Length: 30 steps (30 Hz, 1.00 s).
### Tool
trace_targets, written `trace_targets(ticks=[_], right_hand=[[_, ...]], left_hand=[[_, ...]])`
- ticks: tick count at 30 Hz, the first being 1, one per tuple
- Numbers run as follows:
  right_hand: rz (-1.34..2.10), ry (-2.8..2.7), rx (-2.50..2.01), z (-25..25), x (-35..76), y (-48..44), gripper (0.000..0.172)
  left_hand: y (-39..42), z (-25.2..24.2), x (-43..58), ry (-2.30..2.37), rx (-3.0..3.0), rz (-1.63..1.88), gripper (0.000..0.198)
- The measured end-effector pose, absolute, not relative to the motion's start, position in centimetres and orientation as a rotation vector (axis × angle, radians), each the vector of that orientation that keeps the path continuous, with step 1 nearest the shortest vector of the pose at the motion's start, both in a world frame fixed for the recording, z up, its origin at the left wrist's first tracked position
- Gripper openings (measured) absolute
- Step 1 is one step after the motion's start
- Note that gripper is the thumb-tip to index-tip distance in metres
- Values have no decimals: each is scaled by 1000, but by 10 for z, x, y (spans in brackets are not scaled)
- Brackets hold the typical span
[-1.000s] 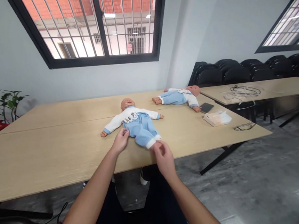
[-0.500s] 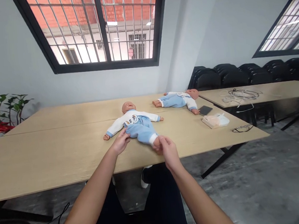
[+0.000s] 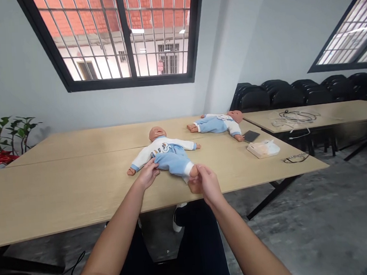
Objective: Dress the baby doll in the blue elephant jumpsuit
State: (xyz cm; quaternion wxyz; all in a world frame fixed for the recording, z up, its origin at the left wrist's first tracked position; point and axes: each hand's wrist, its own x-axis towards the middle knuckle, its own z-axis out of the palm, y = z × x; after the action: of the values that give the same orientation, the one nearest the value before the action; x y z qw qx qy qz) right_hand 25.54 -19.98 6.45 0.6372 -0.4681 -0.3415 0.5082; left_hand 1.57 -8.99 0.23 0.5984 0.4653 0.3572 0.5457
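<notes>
The left hand has fingers pinching the near doll by its blue pants. The right hand's fingers pinch its foot. Another doll (dressed alike) lies toward two o'clock.

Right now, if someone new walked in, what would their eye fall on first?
Probably the bald baby doll in a white top and light-blue trousers, lying on the pale wood-look table, with your left hand at its trousers and your right hand holding its bare foot. Next, perhaps, the similarly dressed second doll farther back on the right, then the large black-framed window with metal bars above the table.
</notes>
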Motion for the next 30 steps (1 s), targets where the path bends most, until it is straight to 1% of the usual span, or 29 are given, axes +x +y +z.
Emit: trace_targets(ticks=[2,5,8,12,14,16,19,23,25,30], right_hand=[[1155,-781,-1078,68,255,-199,40],[1142,-794,-1095,74,257,-200,38],[1125,-803,-1104,79,262,-200,37],[1118,-795,-1109,79,267,-200,37],[1123,-783,-1107,77,267,-198,36],[1130,-770,-1097,77,267,-197,35],[1131,-769,-1099,78,266,-196,34],[1116,-825,-1136,83,268,-198,36],[1090,-880,-1157,86,270,-202,38],[1005,-953,-1202,92,278,-220,44]], left_hand=[[-89,2,14,839,1083,1201,33],[-89,1,15,860,1109,1122,33],[-91,2,20,867,1152,1092,40],[-94,4,20,799,1211,1157,57],[-95,5,17,772,1248,1180,61],[-96,6,16,785,1293,1168,61],[-95,5,18,875,1382,1123,53],[-84,-1,29,1108,1495,1109,31],[-76,-3,33,1240,1520,1123,23],[-59,1,36,1518,1471,1191,16]])
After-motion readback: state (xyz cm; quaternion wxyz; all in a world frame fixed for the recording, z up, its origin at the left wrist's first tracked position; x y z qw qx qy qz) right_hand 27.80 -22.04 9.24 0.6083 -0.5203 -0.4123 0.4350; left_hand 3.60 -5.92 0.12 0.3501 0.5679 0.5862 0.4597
